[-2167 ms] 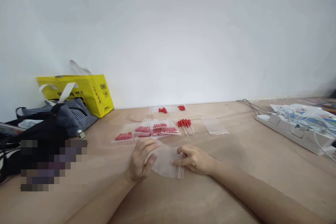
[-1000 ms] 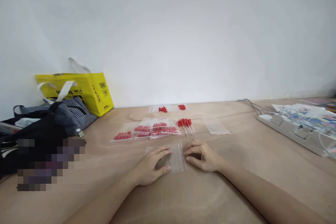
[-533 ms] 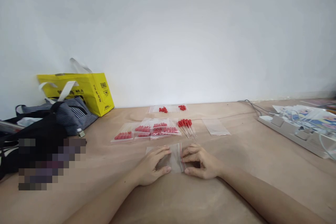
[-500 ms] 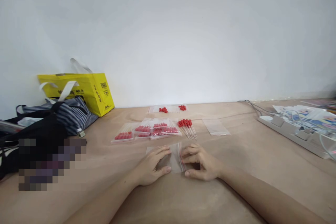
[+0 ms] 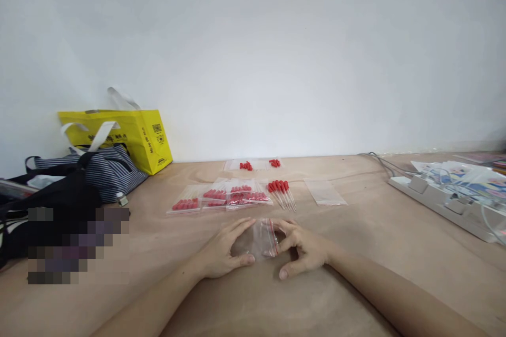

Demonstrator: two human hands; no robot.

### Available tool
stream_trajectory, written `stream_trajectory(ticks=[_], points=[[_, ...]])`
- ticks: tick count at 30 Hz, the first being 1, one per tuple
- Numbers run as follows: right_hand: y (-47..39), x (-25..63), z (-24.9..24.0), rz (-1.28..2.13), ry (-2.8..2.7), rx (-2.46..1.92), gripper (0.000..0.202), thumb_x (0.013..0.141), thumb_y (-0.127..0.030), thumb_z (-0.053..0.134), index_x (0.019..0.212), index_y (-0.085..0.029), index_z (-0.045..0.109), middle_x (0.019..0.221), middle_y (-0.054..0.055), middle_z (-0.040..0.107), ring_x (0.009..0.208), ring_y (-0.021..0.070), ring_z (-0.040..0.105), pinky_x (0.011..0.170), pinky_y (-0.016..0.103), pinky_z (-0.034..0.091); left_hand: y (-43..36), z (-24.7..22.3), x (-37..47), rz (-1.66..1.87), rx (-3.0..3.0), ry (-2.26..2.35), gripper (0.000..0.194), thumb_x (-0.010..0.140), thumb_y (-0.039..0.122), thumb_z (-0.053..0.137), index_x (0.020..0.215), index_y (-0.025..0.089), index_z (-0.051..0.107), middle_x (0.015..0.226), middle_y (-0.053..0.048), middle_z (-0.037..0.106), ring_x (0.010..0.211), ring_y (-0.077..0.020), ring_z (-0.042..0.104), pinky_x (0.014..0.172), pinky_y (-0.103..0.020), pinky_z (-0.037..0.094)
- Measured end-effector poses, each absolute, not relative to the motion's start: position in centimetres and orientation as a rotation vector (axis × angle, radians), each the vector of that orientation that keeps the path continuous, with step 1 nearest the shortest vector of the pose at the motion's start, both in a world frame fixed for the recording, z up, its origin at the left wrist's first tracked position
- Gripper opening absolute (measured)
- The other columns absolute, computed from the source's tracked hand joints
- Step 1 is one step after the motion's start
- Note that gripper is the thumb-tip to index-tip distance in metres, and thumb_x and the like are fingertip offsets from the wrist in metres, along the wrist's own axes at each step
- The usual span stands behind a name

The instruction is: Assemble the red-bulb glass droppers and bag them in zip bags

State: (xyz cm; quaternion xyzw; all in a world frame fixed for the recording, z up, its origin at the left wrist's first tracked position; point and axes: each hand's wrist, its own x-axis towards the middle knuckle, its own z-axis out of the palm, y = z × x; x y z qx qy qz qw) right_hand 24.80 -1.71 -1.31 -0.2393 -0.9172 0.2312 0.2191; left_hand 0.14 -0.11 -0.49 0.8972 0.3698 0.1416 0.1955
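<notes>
A clear zip bag [image 5: 265, 238] with a red seal line lies on the table between my hands, its middle bulging a little. My left hand [image 5: 227, 250] is at its left side, fingers and thumb spread apart. At the seal end, my right hand [image 5: 302, 250] touches the bag with its fingers, the thumb held well away from them. Just beyond, several red-headed sticks [image 5: 281, 192] lie fanned out. Left of these, filled bags of red-tipped sticks [image 5: 217, 195] overlap one another. A flat clear bag [image 5: 325, 192] lies to the right.
Bags with red pieces [image 5: 253, 165] lie near the wall. A yellow bag [image 5: 134, 137], a striped bag [image 5: 114, 171] and a black bag [image 5: 71, 195] stand at the left. A white power strip [image 5: 438, 208] with cables and printed sheets [image 5: 470, 179] is at the right.
The bag between my hands has creased and bulged, its seal end tilting. My left hand has shifted slightly left, and my right thumb has moved away from the fingers.
</notes>
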Motion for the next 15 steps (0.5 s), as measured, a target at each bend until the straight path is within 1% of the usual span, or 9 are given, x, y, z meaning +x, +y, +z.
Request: stream_trajectory(ticks=[3,5,7,8,9,10,12,15], points=[[-1.5,25.3,-1.7,0.806,-2.369,-0.65,0.037,0.066,-0.047,0.064,0.095,-0.025,0.066,0.127,0.007,0.04,0.113,0.0211,0.041,0.095,0.036,0.03,0.0,-0.7,0.2,0.426,2.504,1.052,0.061,0.076,0.047,0.051,0.128,0.024,0.032,0.131,-0.006,0.041,0.117,-0.0236,0.039,0.097,-0.04,0.033],[-0.9,25.6,-1.9,0.829,-2.229,-0.748,0.029,0.068,-0.043,0.062,0.087,-0.022,0.068,0.116,0.007,0.05,0.103,0.0187,0.049,0.087,0.032,0.038,0.0,-0.7,0.3,0.441,2.495,1.085,0.057,0.077,0.045,0.051,0.127,0.023,0.035,0.129,-0.007,0.043,0.116,-0.0234,0.041,0.097,-0.04,0.034],[0.5,25.9,-2.0,0.725,-2.022,-1.07,0.023,0.07,-0.039,0.06,0.073,-0.019,0.069,0.093,0.005,0.061,0.084,0.0155,0.057,0.075,0.027,0.043,0.0,-0.6,0.5,0.429,2.49,1.116,0.056,0.076,0.043,0.051,0.126,0.022,0.037,0.129,-0.007,0.043,0.117,-0.0238,0.04,0.098,-0.04,0.033],[1.4,26.0,-2.0,0.637,-1.887,-1.282,0.022,0.071,-0.037,0.058,0.067,-0.017,0.067,0.077,0.003,0.063,0.073,0.014,0.058,0.067,0.024,0.044,-0.1,-0.5,0.5,0.421,2.487,1.132,0.055,0.076,0.042,0.052,0.126,0.022,0.038,0.129,-0.007,0.043,0.118,-0.024,0.039,0.098,-0.041,0.032],[2.4,26.2,-2.0,0.522,-1.689,-1.54,0.02,0.07,-0.034,0.057,0.063,-0.017,0.065,0.067,0.001,0.062,0.065,0.0128,0.057,0.061,0.022,0.043,-0.2,-0.4,0.6,0.414,2.482,1.147,0.055,0.076,0.042,0.052,0.125,0.022,0.039,0.129,-0.007,0.043,0.118,-0.0241,0.038,0.098,-0.041,0.031],[3.5,26.4,-2.0,0.461,-1.594,-1.646,0.019,0.07,-0.032,0.055,0.065,-0.016,0.064,0.063,0.001,0.061,0.061,0.0132,0.056,0.056,0.022,0.042,-0.3,-0.3,0.7,0.413,2.478,1.158,0.054,0.076,0.042,0.052,0.125,0.022,0.039,0.13,-0.007,0.043,0.119,-0.024,0.038,0.099,-0.041,0.031],[5.6,26.6,-1.9,0.394,-1.488,-1.763,0.019,0.069,-0.031,0.054,0.069,-0.015,0.063,0.064,0.003,0.061,0.061,0.0147,0.056,0.054,0.023,0.039,-0.4,-0.2,0.7,0.416,2.472,1.172,0.054,0.076,0.041,0.051,0.125,0.023,0.039,0.13,-0.006,0.043,0.119,-0.0236,0.038,0.099,-0.041,0.032],[7.7,26.3,-1.7,0.368,-1.416,-1.882,0.019,0.064,-0.034,0.057,0.063,-0.016,0.061,0.064,0.005,0.062,0.063,0.0167,0.058,0.053,0.023,0.037,-0.5,-0.3,0.7,0.41,2.472,1.18,0.054,0.076,0.041,0.051,0.125,0.023,0.039,0.131,-0.007,0.042,0.119,-0.0239,0.037,0.099,-0.042,0.031]])
